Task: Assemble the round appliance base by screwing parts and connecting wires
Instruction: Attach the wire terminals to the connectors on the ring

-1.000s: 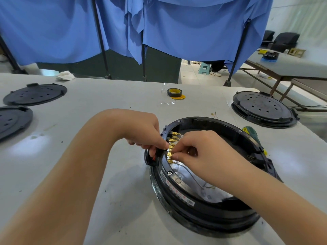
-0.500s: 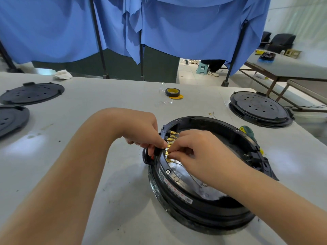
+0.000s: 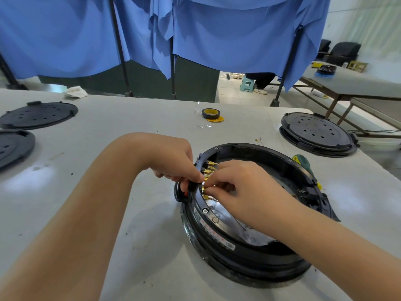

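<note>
The round black appliance base (image 3: pixel 249 248) lies open side up on the white table, right of centre. A row of brass terminals (image 3: pixel 210 168) lines its left inner rim. My left hand (image 3: pixel 173 161) grips the black connector block (image 3: pixel 191 187) on the outside of that rim. From inside the ring, my right hand (image 3: pixel 238 187) pinches a small brass connector (image 3: pixel 205 187) at the lower terminals. My fingers hide the wire end. A shiny metal plate (image 3: pixel 219 209) shows inside the base.
A green-handled screwdriver (image 3: pixel 303 165) lies against the base's far right rim. Black round covers sit at the far right (image 3: pixel 316 133) and at the left (image 3: pixel 38 115), (image 3: pixel 13 146). A yellow-cored tape roll (image 3: pixel 211 114) is behind. The table edge is at the right.
Both hands stay at the terminal row; my right fingers have shifted slightly lower along it. The view has drifted a little.
</note>
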Tool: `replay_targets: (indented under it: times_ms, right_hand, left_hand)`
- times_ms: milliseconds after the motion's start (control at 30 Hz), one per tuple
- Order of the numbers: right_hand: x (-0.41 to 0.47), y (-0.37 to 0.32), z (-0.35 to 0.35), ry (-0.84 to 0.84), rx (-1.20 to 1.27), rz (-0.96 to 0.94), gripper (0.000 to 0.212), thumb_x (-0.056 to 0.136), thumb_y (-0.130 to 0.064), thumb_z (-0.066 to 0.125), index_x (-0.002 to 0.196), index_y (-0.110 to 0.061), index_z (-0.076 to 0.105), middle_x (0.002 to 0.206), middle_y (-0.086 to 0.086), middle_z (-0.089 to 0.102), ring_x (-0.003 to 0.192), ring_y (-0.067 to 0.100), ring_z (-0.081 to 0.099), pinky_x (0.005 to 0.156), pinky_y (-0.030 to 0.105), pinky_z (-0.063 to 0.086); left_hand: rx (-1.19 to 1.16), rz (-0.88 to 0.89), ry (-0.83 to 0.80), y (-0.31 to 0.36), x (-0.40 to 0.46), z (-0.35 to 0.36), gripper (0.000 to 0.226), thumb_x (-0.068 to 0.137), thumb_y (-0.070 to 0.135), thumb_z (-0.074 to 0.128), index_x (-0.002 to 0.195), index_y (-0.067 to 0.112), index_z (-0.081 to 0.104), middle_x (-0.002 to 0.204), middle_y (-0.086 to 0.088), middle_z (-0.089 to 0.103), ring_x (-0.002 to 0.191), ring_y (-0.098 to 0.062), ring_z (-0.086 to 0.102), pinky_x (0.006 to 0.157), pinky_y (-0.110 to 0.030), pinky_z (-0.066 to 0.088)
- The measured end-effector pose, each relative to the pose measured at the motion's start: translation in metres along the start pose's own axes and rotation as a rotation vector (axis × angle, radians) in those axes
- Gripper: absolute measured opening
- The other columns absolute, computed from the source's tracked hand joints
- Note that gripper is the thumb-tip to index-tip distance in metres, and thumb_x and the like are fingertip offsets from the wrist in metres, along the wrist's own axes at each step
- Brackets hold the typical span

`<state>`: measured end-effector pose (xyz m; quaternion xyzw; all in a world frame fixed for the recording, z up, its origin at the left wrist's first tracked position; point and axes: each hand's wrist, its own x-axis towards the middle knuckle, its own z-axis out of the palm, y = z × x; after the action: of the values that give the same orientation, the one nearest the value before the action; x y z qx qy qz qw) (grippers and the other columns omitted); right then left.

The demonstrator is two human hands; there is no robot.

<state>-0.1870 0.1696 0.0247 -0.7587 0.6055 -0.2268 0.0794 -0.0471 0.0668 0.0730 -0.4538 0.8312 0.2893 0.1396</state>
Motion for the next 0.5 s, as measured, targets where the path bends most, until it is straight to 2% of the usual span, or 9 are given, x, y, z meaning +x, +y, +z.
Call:
replay_targets:
  times_ms: [367, 500]
  right_hand:
    - [-0.0012, 0.0031, 0.0024, 0.034, -0.001, -0.017, 0.014, 0.089, -0.025, 0.06, 0.092, -0.022, 0.074, 0.078, -0.009, 0.06, 0.072, 0.008, 0.05, 0.066, 0.028, 0.043]
    - [-0.0004, 0.0057, 0.0025, 0.022, 0.047, 0.01, 0.013, 0.089, -0.029, 0.061, 0.095, -0.028, 0.073, 0.083, -0.01, 0.063, 0.076, 0.008, 0.055, 0.073, 0.033, 0.049]
  left_hand:
    - [-0.015, -0.002, -0.017, 0.0002, 0.0003, -0.0001, 0.044, 0.092, 0.04, 0.06, 0.057, 0.014, 0.069, 0.044, 0.005, 0.038, 0.04, -0.012, 0.026, 0.044, -0.02, 0.021]
    - [-0.021, -0.009, -0.009, -0.0001, 0.0015, 0.0005, 0.044, 0.091, 0.038, 0.061, 0.054, 0.015, 0.069, 0.043, 0.006, 0.039, 0.042, -0.013, 0.028, 0.045, -0.021, 0.022]
